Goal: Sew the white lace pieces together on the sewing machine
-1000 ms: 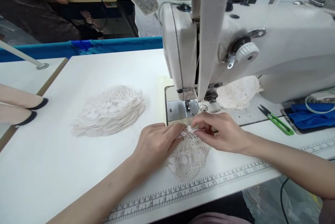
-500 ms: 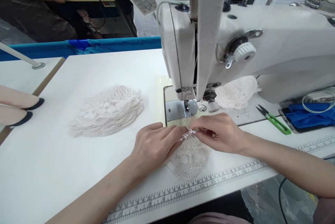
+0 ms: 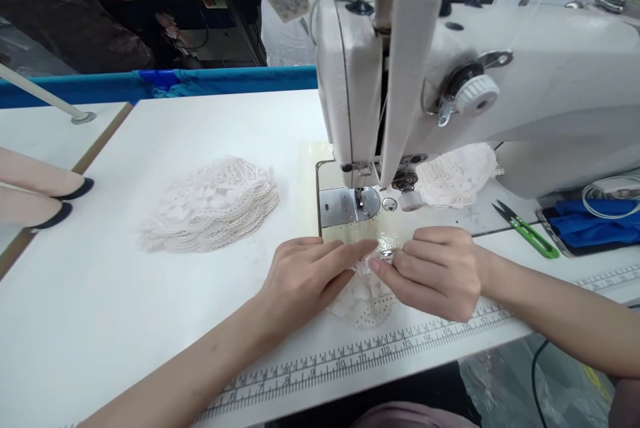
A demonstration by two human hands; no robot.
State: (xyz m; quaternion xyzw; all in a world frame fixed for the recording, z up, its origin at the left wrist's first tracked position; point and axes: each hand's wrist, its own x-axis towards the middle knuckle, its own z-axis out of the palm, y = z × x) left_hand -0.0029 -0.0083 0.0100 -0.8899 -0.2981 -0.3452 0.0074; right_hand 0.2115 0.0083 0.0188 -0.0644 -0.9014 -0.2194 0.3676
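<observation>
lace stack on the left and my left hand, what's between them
Nothing: the head view shows only bare white table between the lace stack and the left hand.

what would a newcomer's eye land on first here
The big white sewing machine fills the upper right, its needle area just behind the person's hands. In front of it, the left hand and right hand meet on a small lace piece near the front edge of the table, the right hand pinching its top. A stack of lace pieces lies further left.
</observation>
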